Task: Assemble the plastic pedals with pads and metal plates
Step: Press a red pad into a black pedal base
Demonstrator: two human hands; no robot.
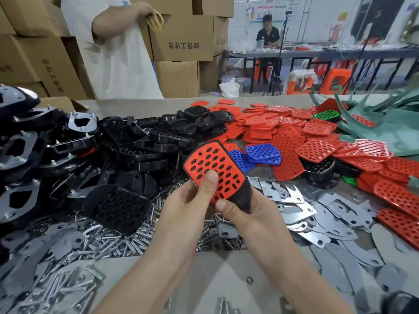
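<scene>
Both hands hold one black plastic pedal (244, 197) above the table, with a red perforated pad (210, 164) lying on its face. My left hand (192, 200) grips the pedal's left edge, its thumb pressing on the pad. My right hand (247, 211) grips the pedal's narrow lower end, thumb on the pad's bottom edge. Loose black pedals (118, 207) lie heaped at the left. Red pads (317, 130) are piled at the right. Flat metal plates (292, 209) lie to the right of my hands.
Several loose bolts (118, 243) are scattered at the lower left. Two blue pads (263, 152) and a green one (326, 115) lie among the red. Green offcuts (385, 123) sit far right. A person in white (118, 53) stands behind the table by stacked cartons (181, 37).
</scene>
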